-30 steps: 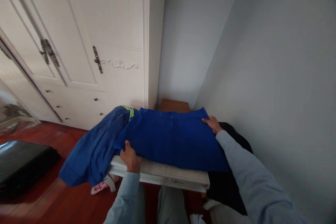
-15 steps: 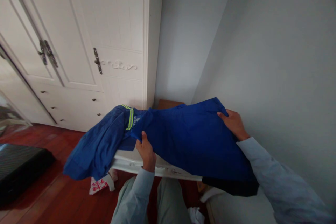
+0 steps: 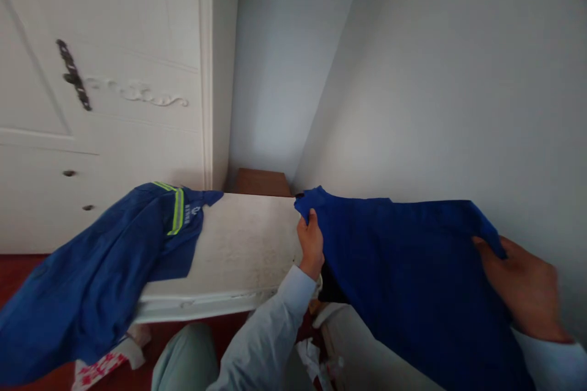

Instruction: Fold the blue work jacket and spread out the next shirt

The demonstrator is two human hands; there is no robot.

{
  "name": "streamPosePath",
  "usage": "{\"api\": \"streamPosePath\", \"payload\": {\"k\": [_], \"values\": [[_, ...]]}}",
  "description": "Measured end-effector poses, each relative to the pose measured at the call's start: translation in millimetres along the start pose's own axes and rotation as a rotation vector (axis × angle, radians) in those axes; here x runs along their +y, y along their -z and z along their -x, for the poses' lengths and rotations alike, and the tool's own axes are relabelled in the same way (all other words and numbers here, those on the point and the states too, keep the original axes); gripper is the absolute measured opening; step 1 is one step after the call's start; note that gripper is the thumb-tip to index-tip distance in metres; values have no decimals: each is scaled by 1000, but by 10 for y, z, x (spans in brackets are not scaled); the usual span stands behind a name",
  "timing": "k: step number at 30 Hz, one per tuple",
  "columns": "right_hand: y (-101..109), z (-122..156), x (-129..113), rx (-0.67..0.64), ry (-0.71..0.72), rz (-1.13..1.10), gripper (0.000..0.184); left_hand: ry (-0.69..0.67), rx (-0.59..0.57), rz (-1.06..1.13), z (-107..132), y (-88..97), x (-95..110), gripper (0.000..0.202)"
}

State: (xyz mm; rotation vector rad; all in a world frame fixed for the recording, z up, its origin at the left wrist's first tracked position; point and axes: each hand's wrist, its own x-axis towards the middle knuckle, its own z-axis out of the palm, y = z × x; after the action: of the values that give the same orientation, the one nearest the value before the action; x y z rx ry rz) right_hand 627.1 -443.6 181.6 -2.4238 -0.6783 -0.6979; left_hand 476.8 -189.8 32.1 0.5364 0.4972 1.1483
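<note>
A folded bright blue garment (image 3: 408, 269) hangs in the air at the right, off the white table top (image 3: 243, 238). My left hand (image 3: 310, 243) grips its left corner with closed fingers. At the garment's right edge my right hand (image 3: 523, 290) is closed on the cloth, slightly blurred. A second blue garment with a neon-yellow stripe (image 3: 105, 263) lies draped over the table's left end and hangs down towards the floor.
A white wardrobe (image 3: 114, 104) with dark metal handles stands behind the table. A grey wall (image 3: 458, 85) runs close along the right. A brown wooden piece (image 3: 262, 183) sits in the corner. White and red-patterned cloth (image 3: 105, 363) lies on the red floor.
Both hands have lifted the folded blue garment off the table and carried it to the right. The table top now shows bare. The view has swung right.
</note>
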Motion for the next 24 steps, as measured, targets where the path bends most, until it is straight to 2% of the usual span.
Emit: {"api": "streamPosePath", "payload": {"k": [2, 6, 8, 11, 13, 16, 19, 22, 24], "values": [[109, 74, 71, 13, -47, 61, 26, 10, -16, 21, -29, -159, -164, 37], [185, 191, 137, 61, -171, 148, 26, 159, -50, 69, -189, -388, -357, 32], [149, 227, 145, 96, -219, 178, 28, 234, -34, 80, -357, -456, -389, 25], [-6, 241, 138, 139, -262, 219, 33, 309, 9, 77, -745, -511, -406, 11], [-179, 223, 120, 151, -282, 209, 37, 358, 37, 71, -1085, -534, -418, 6], [-525, 163, 80, 185, -276, 147, 44, 439, 80, 50, -1667, -573, -441, 8], [-956, 106, 82, 307, -263, 86, 42, 514, 101, 14, -2256, -600, -471, 17], [-1440, 163, 237, 477, -341, -50, 35, 585, 110, -38, -2747, -542, -535, 27], [-1759, 322, 443, 451, -446, -186, 30, 624, 116, -84, -2976, -425, -606, 31]]}}
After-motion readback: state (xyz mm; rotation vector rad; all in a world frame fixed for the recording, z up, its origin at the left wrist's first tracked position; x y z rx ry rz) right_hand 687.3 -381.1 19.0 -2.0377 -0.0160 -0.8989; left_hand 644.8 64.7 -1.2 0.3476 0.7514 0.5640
